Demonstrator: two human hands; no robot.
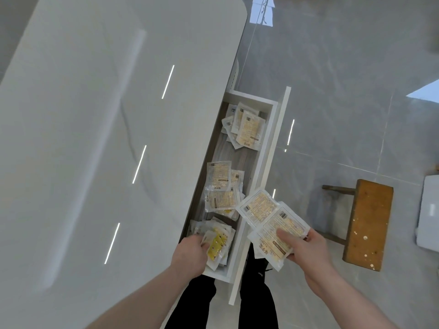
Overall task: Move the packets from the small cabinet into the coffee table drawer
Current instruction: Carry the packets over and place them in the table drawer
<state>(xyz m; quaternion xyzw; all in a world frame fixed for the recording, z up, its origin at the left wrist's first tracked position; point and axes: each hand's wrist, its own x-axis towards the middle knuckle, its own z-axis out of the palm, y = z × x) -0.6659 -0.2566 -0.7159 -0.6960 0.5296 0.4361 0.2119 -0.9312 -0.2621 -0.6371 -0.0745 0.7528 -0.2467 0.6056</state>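
Hands apart: my left hand (192,254) reaches among packets (219,186) in the open drawer (266,143), my right hand (306,252) grips a fan of packets (268,214) beside it; beyond, glossy white tabletop (83,138), wooden stool (368,224), grey tiled floor (344,79)

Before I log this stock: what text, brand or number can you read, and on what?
No text can be read.
Packets held in right hand: dark print and barcode-like squares, too blurred.
Packets in the drawer: print too small.
Yellow packet at left hand: marks unreadable.
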